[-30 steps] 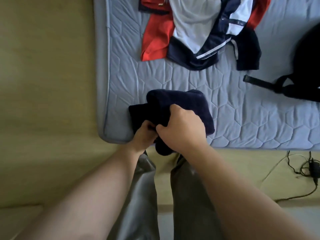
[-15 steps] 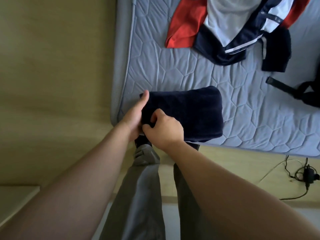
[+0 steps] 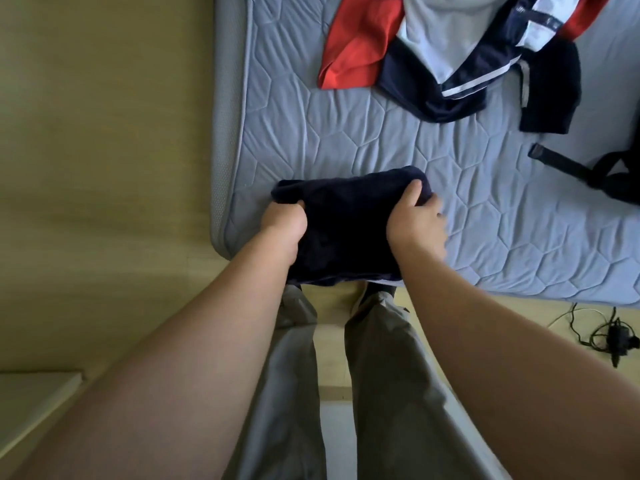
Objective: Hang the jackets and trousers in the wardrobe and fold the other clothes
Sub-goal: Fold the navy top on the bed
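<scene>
A folded dark navy garment (image 3: 346, 223) lies at the near left corner of the grey quilted mattress (image 3: 485, 209), its near edge hanging slightly over the mattress edge. My left hand (image 3: 284, 223) grips its left side, thumb on top. My right hand (image 3: 415, 223) grips its right side, thumb on top and fingers curled round the edge. A red, white and navy jacket (image 3: 450, 46) lies crumpled at the far end of the mattress.
A black bag with a strap (image 3: 602, 171) lies at the mattress's right edge of view. A black cable and plug (image 3: 613, 337) lie on the wooden floor (image 3: 104, 168) at right. A white surface (image 3: 31, 393) shows at lower left. My grey trouser legs stand against the bed.
My hands moved apart from the garment's near left corner to grip its left and right sides. The garment went from bunched to a flat fold.
</scene>
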A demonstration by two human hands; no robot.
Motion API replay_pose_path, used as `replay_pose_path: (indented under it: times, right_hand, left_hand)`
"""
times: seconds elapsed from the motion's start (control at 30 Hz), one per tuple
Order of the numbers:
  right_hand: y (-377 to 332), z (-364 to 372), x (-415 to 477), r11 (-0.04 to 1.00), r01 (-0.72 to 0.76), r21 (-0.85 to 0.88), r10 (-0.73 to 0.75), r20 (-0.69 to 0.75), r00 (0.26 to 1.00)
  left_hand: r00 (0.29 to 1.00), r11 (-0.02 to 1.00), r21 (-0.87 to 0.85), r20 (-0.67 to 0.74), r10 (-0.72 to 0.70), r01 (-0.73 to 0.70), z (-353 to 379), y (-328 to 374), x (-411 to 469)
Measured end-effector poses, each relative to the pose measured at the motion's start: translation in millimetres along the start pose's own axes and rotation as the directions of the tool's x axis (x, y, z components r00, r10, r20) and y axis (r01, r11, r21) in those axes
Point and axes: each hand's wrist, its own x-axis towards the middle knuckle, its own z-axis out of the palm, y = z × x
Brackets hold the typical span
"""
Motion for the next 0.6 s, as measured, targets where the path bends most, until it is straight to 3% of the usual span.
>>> replay_pose_path:
  times: [0.07, 0.13, 0.27, 0.4, 0.6]
  right_hand:
    - [3, 11, -6, 0.998, 0.066, -0.024, -0.067, -0.042, 0.997]
    - [2, 16, -10, 0.998, 0.067, -0.021, -0.068, -0.079, 0.995]
    - [-2, 16, 3, 0.999, 0.018, -0.045, -0.020, -0.051, 0.998]
    - [-28, 3, 41, 0.993, -0.067, 0.093, 0.056, 0.110, 0.992]
    - [-1, 37, 30, 0.997, -0.072, 0.005, 0.072, -0.039, 0.997]
  left_hand:
    - [0.990, 0.996, 0.037, -0.113, -0.081, 0.086, 7, 13, -2]
    - [0.971, 0.995, 0.048, -0.230, -0.070, 0.083, 19, 20, -8]
    - [0.871, 0.992, -0.011, -0.479, -0.112, 0.122, 43, 16, -24]
    - [0.839, 0.996, -0.053, -0.536, -0.094, 0.078, 56, 11, -7]
    - [0.803, 0.999, -0.013, -0.595, -0.035, 0.033, 67, -9, 10]
